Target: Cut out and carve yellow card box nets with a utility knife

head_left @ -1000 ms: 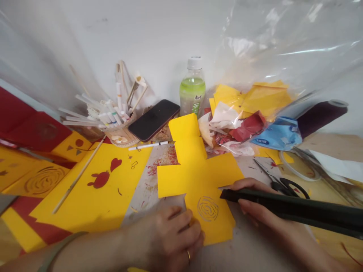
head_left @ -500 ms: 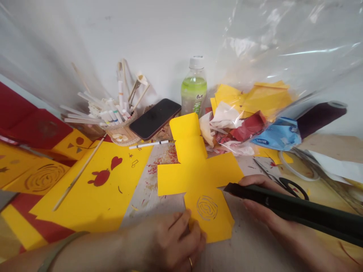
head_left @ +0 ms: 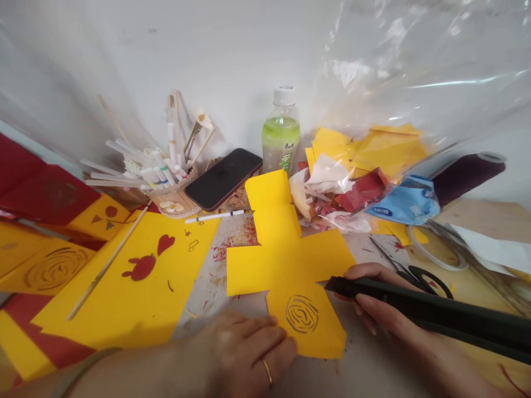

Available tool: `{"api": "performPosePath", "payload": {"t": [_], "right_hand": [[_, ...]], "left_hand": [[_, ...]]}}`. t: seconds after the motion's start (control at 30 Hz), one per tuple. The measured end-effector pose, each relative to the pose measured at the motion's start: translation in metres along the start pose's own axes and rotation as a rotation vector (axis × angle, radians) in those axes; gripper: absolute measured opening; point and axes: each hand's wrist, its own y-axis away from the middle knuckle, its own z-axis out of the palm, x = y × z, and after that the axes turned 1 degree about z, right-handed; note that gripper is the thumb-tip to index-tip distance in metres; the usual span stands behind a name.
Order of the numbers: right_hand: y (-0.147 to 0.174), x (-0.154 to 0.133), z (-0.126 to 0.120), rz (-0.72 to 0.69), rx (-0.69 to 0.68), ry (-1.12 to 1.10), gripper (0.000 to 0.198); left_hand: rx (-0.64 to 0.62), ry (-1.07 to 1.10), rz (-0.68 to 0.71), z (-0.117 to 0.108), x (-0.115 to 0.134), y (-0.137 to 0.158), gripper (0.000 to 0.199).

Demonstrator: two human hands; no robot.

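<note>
A yellow cross-shaped paper cutout [head_left: 282,260] lies flat in the middle of the table, its lower panel pierced by a swirl of cut slits [head_left: 302,314]. My left hand [head_left: 253,348], with a ring on one finger, rests on that panel's lower left edge, fingers laid flat and grasping nothing. My right hand [head_left: 385,298] is wrapped around a long black utility knife [head_left: 418,301]. The knife's slanted tip is by the notch between the right and lower panels; I cannot make out a blade.
Left: a large yellow sheet [head_left: 136,298] with red cut shapes and a wooden stick [head_left: 110,260]. Behind: a marker basket [head_left: 174,204], a phone [head_left: 224,178], a drink bottle [head_left: 281,135]. Right: scissors [head_left: 431,281], paper scraps [head_left: 360,188] in clear plastic, a blue packet [head_left: 409,202].
My left hand's fingers have gone from bunched to laid flatter along the cutout's edge. The knife has barely moved. The whole view has shifted slightly.
</note>
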Motion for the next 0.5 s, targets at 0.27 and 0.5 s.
{"api": "performPosePath", "payload": {"t": [0.27,0.5], "right_hand": [[0.001,-0.003,0.002,0.047,0.008,-0.049,0.026],[-0.004,0.021,0.003,0.001,0.399,-0.431,0.020]], "left_hand": [[0.148,0.079,-0.044,-0.003,-0.003,-0.012,0.021],[0.245,0.389,-0.502,-0.032,-0.024,-0.027,0.011]]}}
